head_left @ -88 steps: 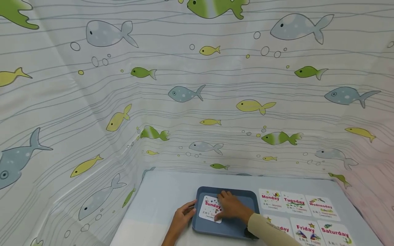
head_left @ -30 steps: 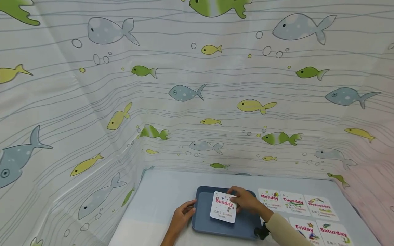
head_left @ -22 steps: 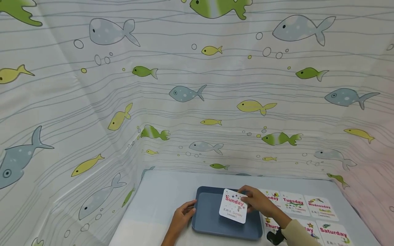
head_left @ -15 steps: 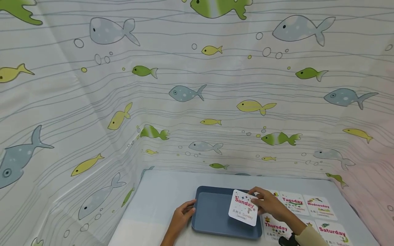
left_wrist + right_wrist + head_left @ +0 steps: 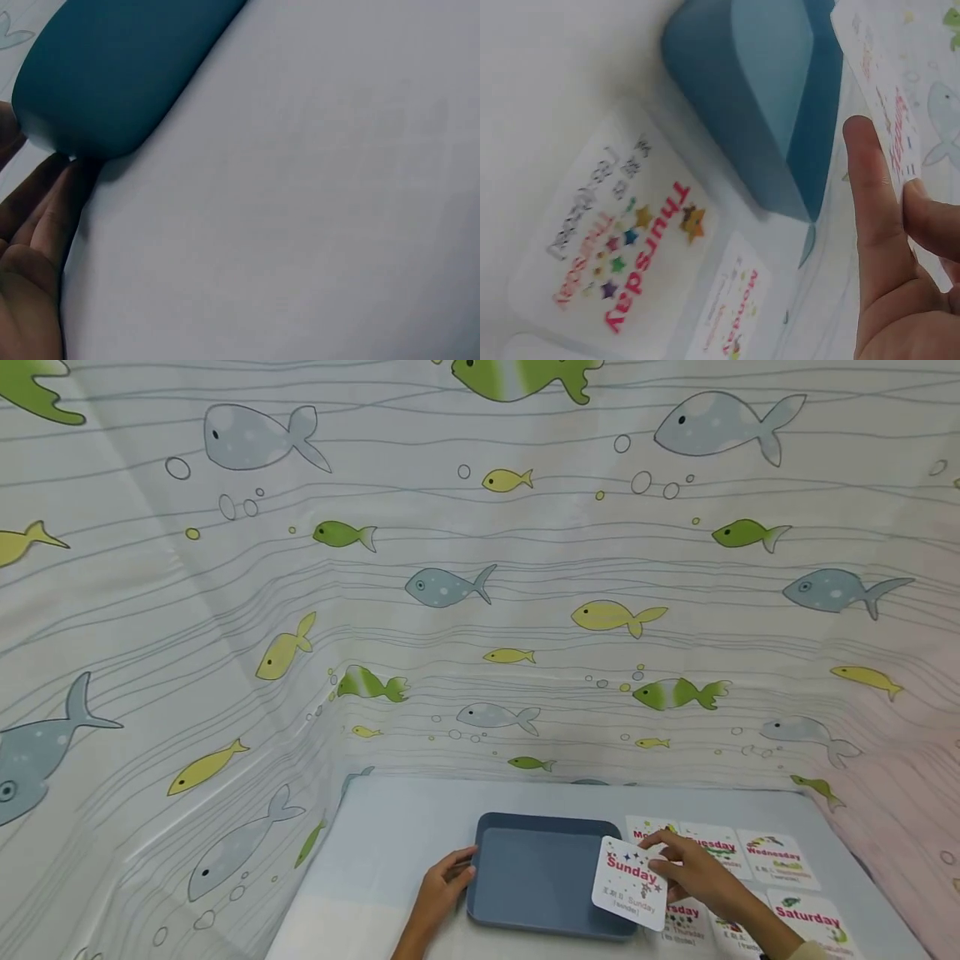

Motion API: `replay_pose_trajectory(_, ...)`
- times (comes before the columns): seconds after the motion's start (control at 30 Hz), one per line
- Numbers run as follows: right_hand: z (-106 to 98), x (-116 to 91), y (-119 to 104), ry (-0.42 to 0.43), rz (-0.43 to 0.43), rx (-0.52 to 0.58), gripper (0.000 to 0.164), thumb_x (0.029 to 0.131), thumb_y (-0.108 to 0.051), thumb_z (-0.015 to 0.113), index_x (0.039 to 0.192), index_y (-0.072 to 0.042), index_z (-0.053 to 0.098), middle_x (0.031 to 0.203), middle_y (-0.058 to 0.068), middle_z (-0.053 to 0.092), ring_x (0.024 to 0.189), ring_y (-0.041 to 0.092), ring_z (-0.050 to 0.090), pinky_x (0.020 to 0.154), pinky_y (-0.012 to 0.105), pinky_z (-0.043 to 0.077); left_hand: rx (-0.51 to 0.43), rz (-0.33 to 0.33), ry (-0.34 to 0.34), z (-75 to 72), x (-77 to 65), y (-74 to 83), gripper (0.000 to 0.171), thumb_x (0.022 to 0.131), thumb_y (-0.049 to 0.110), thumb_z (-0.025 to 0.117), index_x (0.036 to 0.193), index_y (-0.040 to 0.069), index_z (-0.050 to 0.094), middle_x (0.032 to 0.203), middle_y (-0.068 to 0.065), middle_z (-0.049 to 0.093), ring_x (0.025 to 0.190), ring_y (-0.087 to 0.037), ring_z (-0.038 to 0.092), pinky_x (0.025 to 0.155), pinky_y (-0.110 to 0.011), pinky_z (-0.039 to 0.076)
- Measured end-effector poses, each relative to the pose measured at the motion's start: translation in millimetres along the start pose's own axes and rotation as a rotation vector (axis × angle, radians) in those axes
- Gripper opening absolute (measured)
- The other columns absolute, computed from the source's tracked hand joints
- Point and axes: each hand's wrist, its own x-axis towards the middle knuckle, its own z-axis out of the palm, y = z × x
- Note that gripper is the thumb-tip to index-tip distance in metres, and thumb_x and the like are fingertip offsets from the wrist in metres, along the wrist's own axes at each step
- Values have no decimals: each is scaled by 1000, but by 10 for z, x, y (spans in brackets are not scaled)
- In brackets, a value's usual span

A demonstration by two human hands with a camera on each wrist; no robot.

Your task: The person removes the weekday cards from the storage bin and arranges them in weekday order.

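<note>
My right hand point(image 5: 693, 870) pinches a white flash card reading "Sunday" point(image 5: 628, 893) by its right edge. The card is tilted and raised, overlapping the right rim of a blue-grey tray point(image 5: 525, 877) in the head view. From the right wrist, the Sunday card point(image 5: 866, 56) is seen nearly edge-on, with thumb and fingers at its edge. My left hand point(image 5: 442, 889) touches the tray's left side with fairly straight fingers; the left wrist view shows fingertips against the tray's outer wall point(image 5: 112, 82).
Right of the tray lie day cards in two rows: Monday point(image 5: 647, 823), Tuesday point(image 5: 708, 835), Wednesday point(image 5: 780, 868), Thursday point(image 5: 630, 247), a partly covered one, and Saturday point(image 5: 806, 914). They lie on a white table point(image 5: 360, 860). A fish-print sheet point(image 5: 450, 677) hangs behind.
My right hand has picked the Sunday card up from the tray and carried it rightward to the tray's right rim. The left hand has stayed at the tray's left side.
</note>
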Motion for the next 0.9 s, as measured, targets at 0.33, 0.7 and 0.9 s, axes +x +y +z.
replay_pose_trajectory(0.33, -134, -279, 251, -9, 68, 29, 43, 99, -20, 63, 134, 2, 51, 94, 12, 68, 77, 29, 72, 65, 44, 61, 9, 29, 8, 1, -2, -2, 40, 97, 22, 66, 135, 10, 62, 139, -15, 61, 118, -27, 66, 90, -18, 55)
replay_pose_trajectory(0.7, -269, -623, 569, -90, 71, -63, 51, 100, -34, 60, 129, 7, 53, 88, 7, 65, 76, 21, 65, 65, 37, 59, -3, 8, -8, 7, -17, 29, 40, 97, 22, 66, 135, 11, 62, 138, -12, 62, 121, -31, 63, 91, -14, 52)
replay_pose_trajectory(0.9, -283, -681, 833, -241, 35, 102, 42, 102, -26, 57, 126, 8, 55, 105, 10, 72, 90, 27, 71, 74, 39, 60, -14, 3, -13, -9, 5, 36, 40, 97, 22, 65, 135, 11, 61, 140, -14, 61, 122, -32, 63, 90, -13, 52)
